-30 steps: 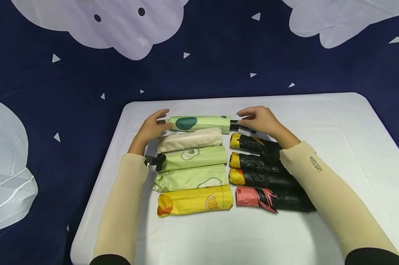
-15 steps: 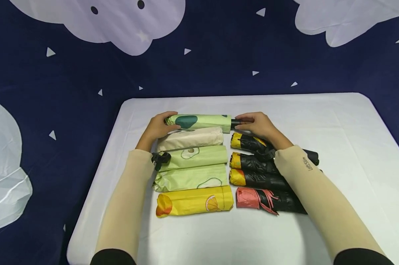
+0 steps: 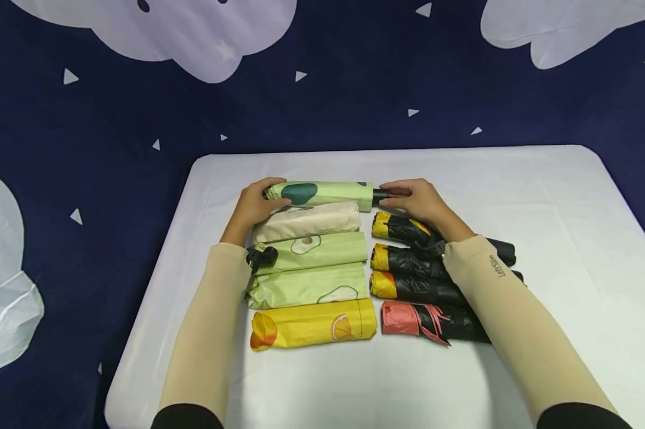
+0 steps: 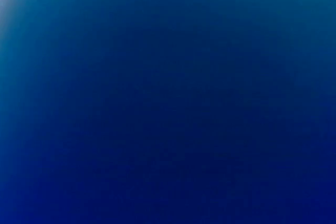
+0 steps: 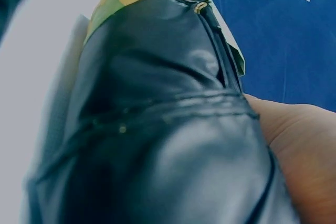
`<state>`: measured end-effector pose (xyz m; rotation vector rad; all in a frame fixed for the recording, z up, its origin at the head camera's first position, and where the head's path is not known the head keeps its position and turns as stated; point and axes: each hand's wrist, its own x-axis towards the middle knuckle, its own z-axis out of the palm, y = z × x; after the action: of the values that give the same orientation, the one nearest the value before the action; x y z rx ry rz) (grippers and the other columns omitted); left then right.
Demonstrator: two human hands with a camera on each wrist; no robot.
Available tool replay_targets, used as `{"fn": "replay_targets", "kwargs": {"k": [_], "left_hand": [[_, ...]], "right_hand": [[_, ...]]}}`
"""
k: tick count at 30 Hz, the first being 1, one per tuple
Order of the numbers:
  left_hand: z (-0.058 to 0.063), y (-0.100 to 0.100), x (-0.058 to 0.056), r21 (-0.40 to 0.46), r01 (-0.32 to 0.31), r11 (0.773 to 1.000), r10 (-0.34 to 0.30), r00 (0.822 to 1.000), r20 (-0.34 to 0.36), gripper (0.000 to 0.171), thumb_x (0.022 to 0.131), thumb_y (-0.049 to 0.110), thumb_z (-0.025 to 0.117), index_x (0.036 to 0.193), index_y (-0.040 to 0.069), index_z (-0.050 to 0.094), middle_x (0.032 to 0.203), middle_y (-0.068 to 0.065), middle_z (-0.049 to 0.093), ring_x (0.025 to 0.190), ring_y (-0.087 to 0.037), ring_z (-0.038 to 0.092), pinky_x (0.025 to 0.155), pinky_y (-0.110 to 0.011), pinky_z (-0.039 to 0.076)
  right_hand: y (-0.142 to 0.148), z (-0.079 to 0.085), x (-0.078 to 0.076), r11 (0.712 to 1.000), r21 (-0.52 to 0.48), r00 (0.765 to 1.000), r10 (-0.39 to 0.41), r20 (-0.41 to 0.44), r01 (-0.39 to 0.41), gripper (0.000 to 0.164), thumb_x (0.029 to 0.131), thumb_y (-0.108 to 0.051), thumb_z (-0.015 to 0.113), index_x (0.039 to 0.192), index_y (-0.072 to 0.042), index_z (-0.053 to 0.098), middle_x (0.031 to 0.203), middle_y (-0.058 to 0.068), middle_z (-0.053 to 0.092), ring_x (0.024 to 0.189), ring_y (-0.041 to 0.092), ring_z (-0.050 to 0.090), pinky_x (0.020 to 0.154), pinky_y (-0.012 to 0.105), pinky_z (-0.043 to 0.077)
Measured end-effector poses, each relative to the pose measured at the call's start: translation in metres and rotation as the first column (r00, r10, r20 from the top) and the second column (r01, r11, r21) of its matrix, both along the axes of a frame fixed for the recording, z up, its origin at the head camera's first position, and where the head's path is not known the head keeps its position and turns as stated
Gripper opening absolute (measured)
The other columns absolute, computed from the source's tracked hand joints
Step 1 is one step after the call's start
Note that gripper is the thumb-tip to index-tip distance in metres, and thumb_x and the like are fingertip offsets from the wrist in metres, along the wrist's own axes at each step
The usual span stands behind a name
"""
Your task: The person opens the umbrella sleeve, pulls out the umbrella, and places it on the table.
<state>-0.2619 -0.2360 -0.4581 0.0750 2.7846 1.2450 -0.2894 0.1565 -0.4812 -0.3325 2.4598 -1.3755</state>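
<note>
A folded umbrella (image 3: pixel 333 193), light green with a dark green patch, lies at the back of the row in the head view. Thumb and fingers of my left hand (image 3: pixel 256 201) grip its left end. My right hand (image 3: pixel 420 201) holds the short black handle (image 3: pixel 380 196) at its other end. Below my right wrist, a black and yellow folded umbrella (image 3: pixel 399 229) lies partly hidden; in the right wrist view a black folded umbrella (image 5: pixel 157 77) fills the middle, with part of my right hand (image 5: pixel 299 150) beside it. The left wrist view is only dark blue blur.
In the left column lie a cream umbrella (image 3: pixel 311 220), two avocado-print ones (image 3: pixel 333 250) and a yellow orange-print one (image 3: pixel 311 325). More black and yellow rolls (image 3: pixel 408 286) and a pink and black one (image 3: pixel 399 317) form the right column on the white table (image 3: pixel 301 393).
Both hands have closed in on the green umbrella from its two ends: fingers that stood at its left tip and above its handle now grip them. The other umbrellas stay put.
</note>
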Motion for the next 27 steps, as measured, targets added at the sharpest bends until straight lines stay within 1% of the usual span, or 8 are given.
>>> {"fn": "replay_targets", "kwargs": {"k": [5, 10, 14, 17, 19, 23, 25, 27], "left_hand": [[0.000, 0.004, 0.005, 0.022, 0.011, 1.000, -0.011, 1.000, -0.014, 0.054, 0.094, 0.021, 0.078, 0.145, 0.017, 0.059, 0.132, -0.015, 0.063, 0.100, -0.032, 0.063, 0.086, -0.047, 0.052], [-0.006, 0.009, 0.012, 0.015, -0.022, 1.000, 0.022, 1.000, 0.001, 0.056, 0.094, 0.024, 0.078, 0.146, 0.019, 0.059, 0.134, -0.012, 0.062, 0.098, -0.028, 0.062, 0.084, -0.044, 0.052], [-0.007, 0.009, 0.012, 0.016, -0.021, 1.000, 0.022, 0.999, -0.028, 0.055, 0.094, 0.023, 0.078, 0.145, 0.018, 0.059, 0.122, -0.014, 0.066, 0.087, -0.029, 0.058, 0.077, -0.044, 0.049], [-0.009, 0.009, 0.009, 0.021, -0.013, 1.000, 0.014, 0.998, -0.054, 0.055, 0.094, 0.021, 0.078, 0.145, 0.017, 0.060, 0.124, -0.015, 0.066, 0.089, -0.030, 0.061, 0.079, -0.045, 0.051], [-0.011, 0.010, 0.008, 0.029, -0.026, 0.999, 0.028, 0.998, -0.060, 0.054, 0.093, 0.020, 0.079, 0.143, 0.018, 0.061, 0.131, -0.012, 0.065, 0.097, -0.029, 0.064, 0.083, -0.045, 0.053], [-0.011, 0.016, 0.008, 0.097, -0.049, 0.994, 0.056, 0.996, -0.071, 0.053, 0.092, 0.021, 0.080, 0.142, 0.021, 0.062, 0.132, -0.009, 0.064, 0.110, -0.029, 0.063, 0.088, -0.044, 0.054], [-0.006, 0.020, 0.007, 0.153, -0.041, 0.987, 0.059, 0.992, -0.114, 0.053, 0.091, 0.022, 0.080, 0.142, 0.021, 0.063, 0.127, -0.008, 0.065, 0.112, -0.028, 0.062, 0.090, -0.041, 0.054], [0.004, 0.022, 0.007, 0.223, -0.037, 0.974, 0.076, 0.983, -0.168, 0.054, 0.091, 0.024, 0.081, 0.141, 0.023, 0.062, 0.117, -0.005, 0.065, 0.104, -0.024, 0.062, 0.090, -0.036, 0.055]], "right_hand": [[0.003, 0.002, 0.006, 1.000, 0.001, 1.000, -0.009, -0.008, 0.009, 0.049, 0.092, -0.035, 0.078, 0.137, -0.016, 0.067, 0.140, 0.009, 0.063, 0.128, 0.027, 0.059, 0.102, 0.047, 0.051], [0.007, 0.003, 0.009, 1.000, 0.011, 1.000, -0.003, 0.002, 0.003, 0.050, 0.092, -0.037, 0.079, 0.136, -0.018, 0.068, 0.140, 0.008, 0.063, 0.128, 0.026, 0.059, 0.102, 0.046, 0.051], [0.006, -0.001, 0.009, 1.000, 0.017, 1.000, -0.016, -0.008, 0.017, 0.049, 0.091, -0.037, 0.080, 0.135, -0.018, 0.069, 0.138, 0.009, 0.064, 0.127, 0.026, 0.060, 0.101, 0.046, 0.052], [0.005, -0.003, 0.008, 0.999, 0.020, 0.999, -0.031, -0.036, 0.031, 0.047, 0.090, -0.036, 0.080, 0.133, -0.018, 0.071, 0.135, 0.009, 0.066, 0.124, 0.026, 0.062, 0.098, 0.046, 0.053], [0.006, -0.004, 0.008, 0.999, 0.011, 0.998, -0.036, -0.045, 0.036, 0.047, 0.091, -0.035, 0.080, 0.133, -0.018, 0.071, 0.134, 0.010, 0.066, 0.124, 0.026, 0.062, 0.097, 0.046, 0.054], [0.013, 0.001, 0.011, 0.997, -0.053, 0.998, -0.061, -0.021, 0.060, 0.051, 0.091, -0.036, 0.079, 0.137, -0.016, 0.068, 0.138, 0.009, 0.064, 0.125, 0.026, 0.062, 0.097, 0.045, 0.054], [0.018, 0.010, 0.014, 0.990, -0.111, 0.996, -0.086, -0.009, 0.085, 0.052, 0.092, -0.037, 0.078, 0.138, -0.016, 0.066, 0.137, 0.008, 0.065, 0.121, 0.026, 0.064, 0.095, 0.044, 0.055], [0.022, 0.023, 0.016, 0.970, -0.221, 0.994, -0.108, 0.004, 0.106, 0.051, 0.093, -0.034, 0.077, 0.138, -0.012, 0.066, 0.133, 0.009, 0.067, 0.114, 0.027, 0.068, 0.093, 0.042, 0.057]]}}
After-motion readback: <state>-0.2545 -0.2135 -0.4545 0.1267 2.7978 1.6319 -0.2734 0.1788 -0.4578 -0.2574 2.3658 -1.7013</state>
